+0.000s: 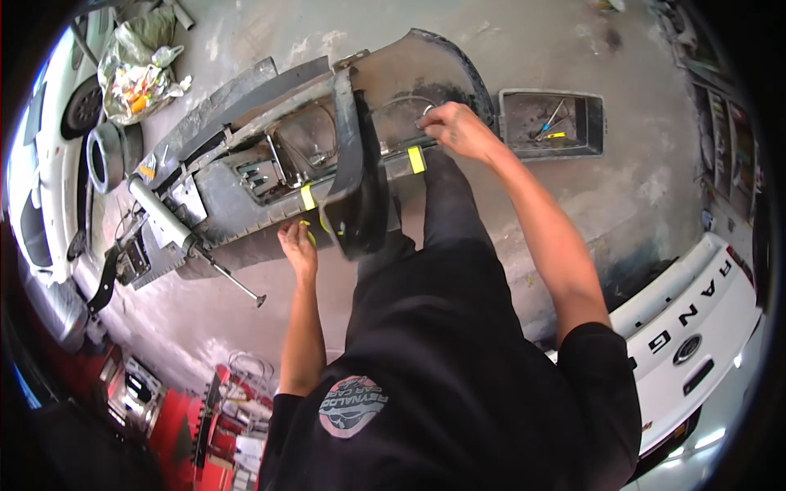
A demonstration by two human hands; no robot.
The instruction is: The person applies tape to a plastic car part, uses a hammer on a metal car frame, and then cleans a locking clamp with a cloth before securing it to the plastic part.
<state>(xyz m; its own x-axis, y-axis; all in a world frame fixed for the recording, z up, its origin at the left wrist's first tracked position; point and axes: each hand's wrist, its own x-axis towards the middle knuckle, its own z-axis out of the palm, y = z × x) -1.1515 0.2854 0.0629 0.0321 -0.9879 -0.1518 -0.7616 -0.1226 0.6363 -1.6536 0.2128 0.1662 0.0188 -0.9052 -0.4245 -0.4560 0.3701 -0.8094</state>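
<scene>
"So, where is the dark bumper (229, 188), and which way does it run?"

"On the grey floor (524, 49), just far of the person, its long axis slanting from near left to far right. The rounded end points far right."

"And around its edges?"

"Floor stretches beyond the far edge and off the near edge on the left. A black tray (593, 124) stands just past the right end, a tyre (123, 147) sits beside the left end, and a dark curved strut (372, 188) crosses the middle."

"The hands?"

"The left hand (298, 247) has its fingers bent nearly together at a yellow strip (312, 238) by the near edge; whether they grip it, I can't tell. The right hand (457, 131) draws thumb and fingertips close near a thin cable (401, 99); I can't tell if they hold it."
</scene>
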